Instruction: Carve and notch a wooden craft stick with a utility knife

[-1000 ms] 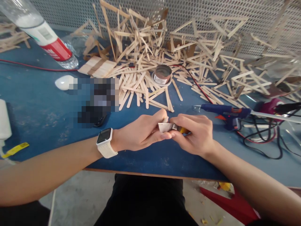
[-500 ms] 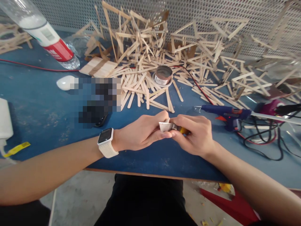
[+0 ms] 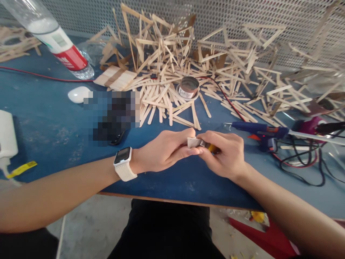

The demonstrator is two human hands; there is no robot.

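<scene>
My left hand (image 3: 168, 151), with a watch (image 3: 123, 155) on its wrist, is closed, thumb and fingers pinching a small pale flat piece (image 3: 191, 142). Against that piece sits the grey metal end of a tool with a yellow part (image 3: 212, 148), gripped in my right hand (image 3: 226, 153). Most of the tool is covered by my fingers, so its exact kind is hidden. Both hands meet fingertip to fingertip above the blue table (image 3: 161, 187), near its front edge.
Behind my hands lies a heap of wooden craft sticks (image 3: 167, 72), with a round tin (image 3: 189, 87) among them. A blue glue gun (image 3: 260, 129) and tangled cables (image 3: 299, 162) are on the right. A plastic bottle (image 3: 68, 57) and white mouse (image 3: 78, 94) are on the left.
The pale piece has turned slightly and its face looks squarer to me. More of the tool's metal end shows beside it. Both hands stay together in nearly the same place.
</scene>
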